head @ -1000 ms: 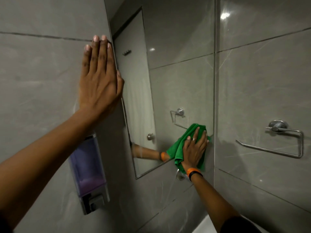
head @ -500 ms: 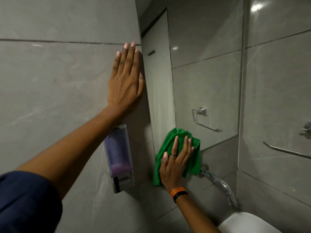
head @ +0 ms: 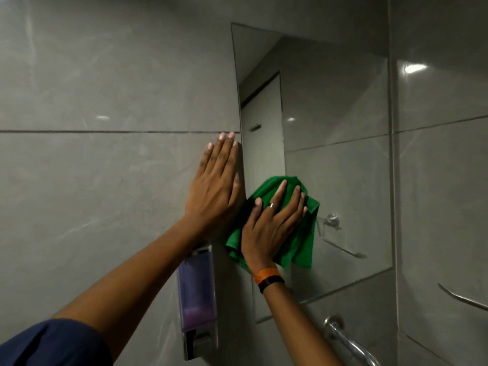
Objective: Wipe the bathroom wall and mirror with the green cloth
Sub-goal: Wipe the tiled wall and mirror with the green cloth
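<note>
Head view, bathroom corner, dim light.

Grey glossy tiled wall [head: 105, 180] fills the left half of the frame, one dark horizontal grout line across it at mid-height. Frameless rectangular mirror [head: 330, 159] mounted centre to right of frame; it reflects a pale door, more grey tile and a chrome towel ring.

Left hand [head: 215, 188], centre of frame: palm flat against the tile just beside the mirror's left edge. Fingers [head: 224, 151] straight and pressed together, tips reaching the grout line, thumb lying along the mirror's edge. It holds nothing. Bare forearm runs down to a dark blue sleeve [head: 52, 344] at lower left.

Right hand [head: 272, 228], just right of and below the left one: palm flat on the crumpled green cloth [head: 303, 249], pressing it onto the lower left part of the mirror glass. Its fingers are spread and extended over the cloth, not pinching it; a ring on one finger. Orange and black bands [head: 269, 277] on the wrist. Cloth edges hang loose below and to the right of the hand; its left fold overlaps the mirror's left edge.

Clear wall-mounted soap dispenser with purple liquid [head: 196, 299] sits below the left forearm, lower centre, on the tile left of the mirror. Chrome grab bar [head: 346, 339] at lower right, below the mirror. Part of another chrome rail [head: 462, 297] on the right-hand wall, far right edge.
</note>
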A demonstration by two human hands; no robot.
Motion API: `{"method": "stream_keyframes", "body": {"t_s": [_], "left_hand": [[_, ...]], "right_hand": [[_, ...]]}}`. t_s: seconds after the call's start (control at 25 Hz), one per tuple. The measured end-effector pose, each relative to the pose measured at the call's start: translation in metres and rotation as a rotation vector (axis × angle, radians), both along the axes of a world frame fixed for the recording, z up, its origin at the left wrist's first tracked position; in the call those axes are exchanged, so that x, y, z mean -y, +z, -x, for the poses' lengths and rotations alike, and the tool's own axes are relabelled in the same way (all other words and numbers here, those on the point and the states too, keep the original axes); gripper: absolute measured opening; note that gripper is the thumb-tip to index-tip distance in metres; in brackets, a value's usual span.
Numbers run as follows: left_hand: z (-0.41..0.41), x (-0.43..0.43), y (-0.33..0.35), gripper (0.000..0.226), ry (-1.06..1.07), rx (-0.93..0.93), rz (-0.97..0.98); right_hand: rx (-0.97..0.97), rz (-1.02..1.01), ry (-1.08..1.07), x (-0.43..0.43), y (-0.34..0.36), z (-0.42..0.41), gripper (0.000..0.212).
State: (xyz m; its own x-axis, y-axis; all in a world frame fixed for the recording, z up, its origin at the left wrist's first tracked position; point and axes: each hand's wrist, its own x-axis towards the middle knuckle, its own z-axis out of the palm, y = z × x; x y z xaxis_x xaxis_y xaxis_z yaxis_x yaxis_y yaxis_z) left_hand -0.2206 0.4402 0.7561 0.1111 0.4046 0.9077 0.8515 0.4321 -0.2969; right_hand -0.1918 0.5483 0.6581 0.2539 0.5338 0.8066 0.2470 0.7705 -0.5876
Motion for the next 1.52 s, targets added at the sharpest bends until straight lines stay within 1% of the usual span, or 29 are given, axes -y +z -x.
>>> {"method": "stream_keyframes", "body": {"t_s": [0.2,0.52,0.72,0.88,1.0,1.12,1.24,1.32,1.4,1.52], "left_hand": [[0.007,0.005,0.016,0.066,0.022,-0.007,-0.025],[0.013,0.012,0.063,0.063,0.051,-0.056,-0.137],[0.011,0.018,0.085,0.063,0.044,-0.054,-0.173],[0.012,0.034,0.103,0.064,0.081,-0.042,-0.197],[0.016,0.063,0.121,0.065,0.145,-0.053,-0.185],[0.018,0.097,0.137,0.067,0.233,-0.069,-0.175],[0.017,0.131,0.146,0.065,0.352,-0.054,-0.180],[0.014,0.159,0.149,0.065,0.423,-0.042,-0.188],[0.014,0.186,0.147,0.065,0.492,-0.023,-0.178],[0.010,0.229,0.135,0.066,0.567,-0.035,-0.164]], "right_hand": [[0.017,-0.113,-0.022,-0.004,0.083,0.000,0.064],[0.026,-0.267,0.054,-0.009,0.189,0.000,0.064],[0.045,-0.355,0.099,-0.011,0.248,-0.004,0.064],[0.048,-0.406,0.126,-0.005,0.295,-0.008,0.060],[0.010,-0.420,0.186,0.007,0.321,-0.011,0.053],[-0.039,-0.466,0.318,0.023,0.340,-0.014,0.045],[-0.114,-0.520,0.584,0.056,0.350,-0.013,0.040],[-0.146,-0.527,0.746,0.088,0.342,-0.011,0.040],[-0.155,-0.503,0.824,0.125,0.319,-0.006,0.040],[-0.170,-0.515,0.839,0.174,0.276,0.004,0.040]]}}
